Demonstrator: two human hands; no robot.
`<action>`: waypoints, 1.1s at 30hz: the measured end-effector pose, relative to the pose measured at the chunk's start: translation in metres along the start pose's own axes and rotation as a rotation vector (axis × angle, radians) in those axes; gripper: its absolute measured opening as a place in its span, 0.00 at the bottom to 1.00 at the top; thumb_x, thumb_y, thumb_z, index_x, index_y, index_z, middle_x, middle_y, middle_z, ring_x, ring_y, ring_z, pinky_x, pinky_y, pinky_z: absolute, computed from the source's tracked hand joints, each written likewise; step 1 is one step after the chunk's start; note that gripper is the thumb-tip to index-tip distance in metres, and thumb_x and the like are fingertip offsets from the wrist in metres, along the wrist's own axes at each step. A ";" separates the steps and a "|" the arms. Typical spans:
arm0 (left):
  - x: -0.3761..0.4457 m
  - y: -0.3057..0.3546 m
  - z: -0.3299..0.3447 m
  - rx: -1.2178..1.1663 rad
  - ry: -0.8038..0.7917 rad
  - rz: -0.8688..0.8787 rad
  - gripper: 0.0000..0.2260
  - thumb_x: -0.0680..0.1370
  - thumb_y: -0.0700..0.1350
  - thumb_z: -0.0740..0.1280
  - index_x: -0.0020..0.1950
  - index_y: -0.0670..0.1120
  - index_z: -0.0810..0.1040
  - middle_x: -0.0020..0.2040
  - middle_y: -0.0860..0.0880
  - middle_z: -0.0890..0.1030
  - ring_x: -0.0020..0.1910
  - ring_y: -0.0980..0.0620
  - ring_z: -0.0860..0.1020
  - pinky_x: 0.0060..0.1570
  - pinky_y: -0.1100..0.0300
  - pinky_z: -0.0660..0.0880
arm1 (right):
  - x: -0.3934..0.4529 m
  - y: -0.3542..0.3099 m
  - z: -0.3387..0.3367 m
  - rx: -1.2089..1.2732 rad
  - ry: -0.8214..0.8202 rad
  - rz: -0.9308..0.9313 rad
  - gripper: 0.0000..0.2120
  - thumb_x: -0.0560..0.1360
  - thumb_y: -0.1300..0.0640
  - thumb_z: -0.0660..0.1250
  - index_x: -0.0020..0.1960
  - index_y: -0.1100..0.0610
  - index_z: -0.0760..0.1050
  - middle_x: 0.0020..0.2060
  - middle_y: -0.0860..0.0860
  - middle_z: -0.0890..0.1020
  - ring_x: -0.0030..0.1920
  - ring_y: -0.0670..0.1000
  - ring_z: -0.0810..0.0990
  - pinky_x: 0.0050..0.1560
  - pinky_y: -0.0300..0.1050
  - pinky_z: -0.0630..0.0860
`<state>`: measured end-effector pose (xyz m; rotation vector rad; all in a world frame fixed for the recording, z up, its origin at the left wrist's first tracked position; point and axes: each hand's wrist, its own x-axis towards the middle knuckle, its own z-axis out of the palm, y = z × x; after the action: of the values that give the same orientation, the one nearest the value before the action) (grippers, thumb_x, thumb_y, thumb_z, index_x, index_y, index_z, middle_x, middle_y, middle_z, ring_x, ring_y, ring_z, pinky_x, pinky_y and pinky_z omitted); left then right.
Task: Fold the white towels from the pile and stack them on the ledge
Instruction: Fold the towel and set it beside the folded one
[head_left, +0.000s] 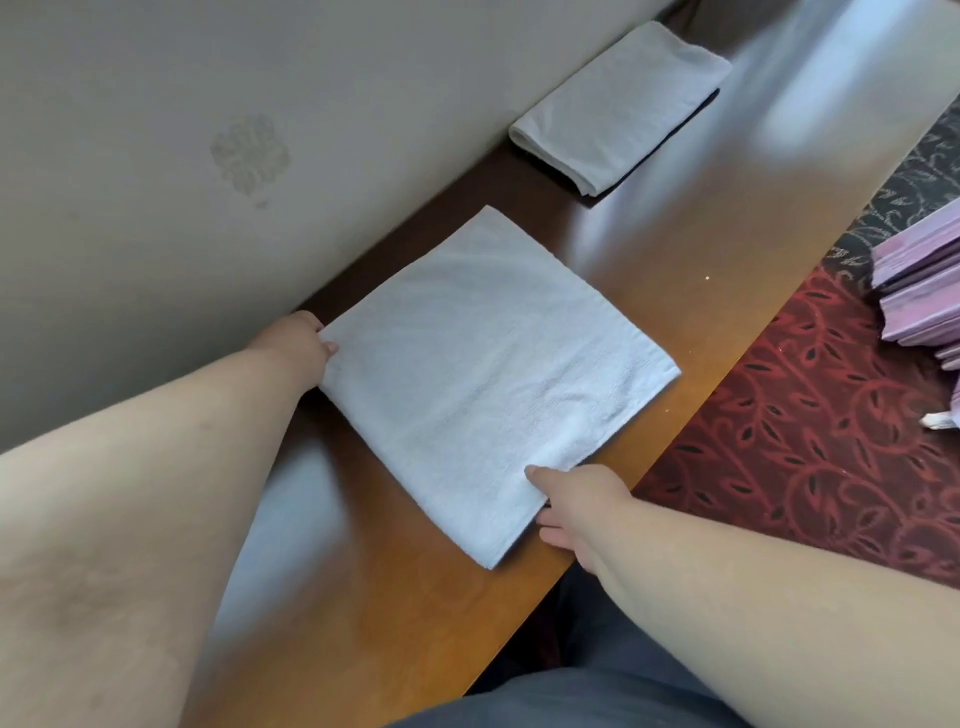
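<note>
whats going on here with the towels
A person is folding a white towel on a wooden ledge by the wall. The left hand grips its far corner, the right hand pinches its near edge. It lies flat, partly folded. Another folded towel already sits further along the ledge.

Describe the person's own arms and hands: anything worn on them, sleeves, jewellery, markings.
Both forearms are bare right up to the picture's edge, with no sleeves in view. The left hand and the right hand have no gloves; no watch, bracelet or ring shows. Fingernails look short and unpainted. No markings show.
</note>
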<state>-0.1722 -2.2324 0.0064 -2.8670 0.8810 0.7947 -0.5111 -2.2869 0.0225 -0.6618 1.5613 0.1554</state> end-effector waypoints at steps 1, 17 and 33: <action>-0.003 -0.003 0.000 0.007 0.005 0.003 0.20 0.81 0.48 0.66 0.69 0.39 0.71 0.65 0.37 0.75 0.63 0.37 0.74 0.61 0.51 0.70 | 0.001 0.000 0.004 -0.007 0.011 -0.035 0.14 0.75 0.50 0.74 0.54 0.54 0.73 0.46 0.52 0.81 0.48 0.56 0.83 0.47 0.49 0.79; -0.135 -0.154 0.045 -0.081 -0.102 -0.351 0.16 0.82 0.54 0.61 0.61 0.43 0.73 0.57 0.42 0.78 0.54 0.42 0.76 0.52 0.53 0.74 | 0.006 -0.014 0.051 -0.636 0.098 -0.501 0.07 0.76 0.52 0.63 0.51 0.55 0.72 0.44 0.51 0.79 0.42 0.51 0.78 0.44 0.47 0.77; -0.279 -0.049 0.143 -0.716 -0.558 -0.553 0.16 0.79 0.56 0.63 0.59 0.46 0.72 0.52 0.46 0.80 0.38 0.52 0.85 0.32 0.59 0.79 | 0.044 -0.107 -0.030 -1.111 0.071 -0.771 0.13 0.76 0.45 0.67 0.54 0.53 0.75 0.45 0.50 0.82 0.44 0.52 0.80 0.39 0.44 0.71</action>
<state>-0.4093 -2.0216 0.0114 -2.8310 -0.3195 1.9522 -0.4824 -2.4024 0.0158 -2.0953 1.0791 0.4200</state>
